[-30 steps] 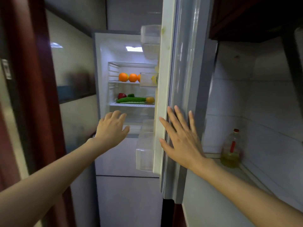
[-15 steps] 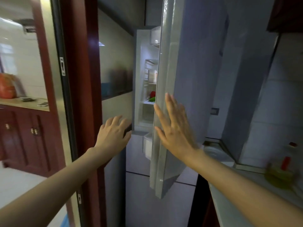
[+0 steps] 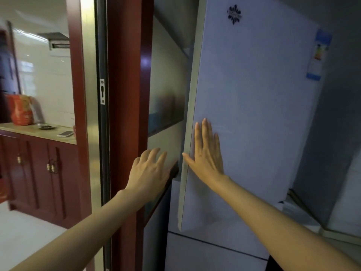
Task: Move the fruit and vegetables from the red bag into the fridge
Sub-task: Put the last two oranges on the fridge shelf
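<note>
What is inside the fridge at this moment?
Nothing inside shows: the fridge door is swung nearly shut and covers the shelves. The right hand lies flat on the door; the left hand hovers beside its edge.

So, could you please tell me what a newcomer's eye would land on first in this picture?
Most striking is the pale fridge door, filling the right half, with the right hand laid flat against it near its left edge. The left hand hangs open beside it, in front of a dark red door frame. Far left, a red bag stands on a counter.
</note>
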Tool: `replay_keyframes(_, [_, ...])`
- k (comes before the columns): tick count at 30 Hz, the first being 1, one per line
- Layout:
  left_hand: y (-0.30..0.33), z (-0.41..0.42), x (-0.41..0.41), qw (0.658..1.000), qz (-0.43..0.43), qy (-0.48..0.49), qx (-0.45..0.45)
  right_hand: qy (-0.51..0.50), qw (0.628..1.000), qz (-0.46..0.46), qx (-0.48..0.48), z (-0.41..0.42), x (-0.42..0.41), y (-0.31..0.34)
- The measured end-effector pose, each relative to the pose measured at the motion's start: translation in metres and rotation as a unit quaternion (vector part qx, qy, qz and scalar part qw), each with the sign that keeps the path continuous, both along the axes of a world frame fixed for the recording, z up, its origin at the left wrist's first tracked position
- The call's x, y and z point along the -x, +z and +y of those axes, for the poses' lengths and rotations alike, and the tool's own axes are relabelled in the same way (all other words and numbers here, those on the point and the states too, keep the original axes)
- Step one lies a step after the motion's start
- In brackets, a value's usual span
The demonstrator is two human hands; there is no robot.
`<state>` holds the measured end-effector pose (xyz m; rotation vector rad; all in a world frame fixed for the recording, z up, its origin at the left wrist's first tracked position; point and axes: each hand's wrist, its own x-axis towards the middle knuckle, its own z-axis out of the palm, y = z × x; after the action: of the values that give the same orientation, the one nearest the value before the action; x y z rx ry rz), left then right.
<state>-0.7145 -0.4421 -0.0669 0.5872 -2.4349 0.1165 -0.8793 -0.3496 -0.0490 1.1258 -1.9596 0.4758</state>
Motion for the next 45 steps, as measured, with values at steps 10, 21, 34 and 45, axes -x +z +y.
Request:
replay_keyframes(10, [-0.009,-0.052,0.065,0.999,0.017,-0.028,-0.013,-0.07,0.997,-0.033,-0.027,-0.118,0.065,0.004])
replay_keyframes(21, [-0.016,-0.112,0.164,0.99,-0.014,0.072,-0.118,-0.037,0.996,0.07,-0.039,-0.184,0.169,-0.003])
replay_keyframes(34, [-0.028,-0.152,0.223,0.994,-0.024,0.073,-0.082,-0.046,0.989,0.124,-0.064,-0.21,0.24,-0.005])
replay_keyframes(45, [-0.018,-0.129,0.187,0.989,-0.04,0.072,-0.124,-0.03,0.989,-0.008,-0.145,-0.172,0.192,0.016])
